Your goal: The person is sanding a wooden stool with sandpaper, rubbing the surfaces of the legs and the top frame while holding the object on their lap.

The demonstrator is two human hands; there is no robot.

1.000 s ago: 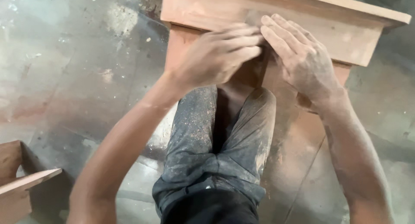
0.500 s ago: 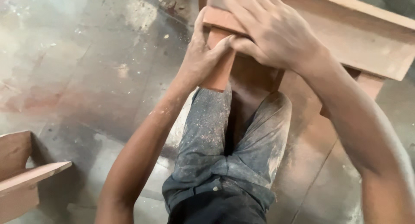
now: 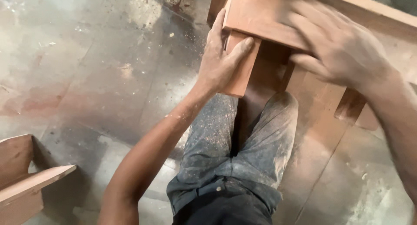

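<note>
A reddish-brown wooden stool [image 3: 260, 16] stands in front of me, between my knees. My left hand [image 3: 221, 60] grips its near left leg [image 3: 239, 73], thumb across the front just under the seat edge. On the seat top my right hand [image 3: 339, 47] lies flat and blurred, fingers pointing left; whether anything lies under the palm is hidden. Both hands are dusted with fine sawdust. My dusty grey trousers [image 3: 243, 155] fill the lower middle, and the stool's right leg [image 3: 349, 105] shows under my right wrist.
A dusty, stained concrete floor [image 3: 95, 77] spreads to the left. Another wooden piece of the same colour [image 3: 21, 181] stands at the bottom left corner. Sawdust lies on the floor to the lower right.
My left hand has come off the seat top and taken hold of the stool's left leg. My right hand has slid left across the top. The view has moved closer.
</note>
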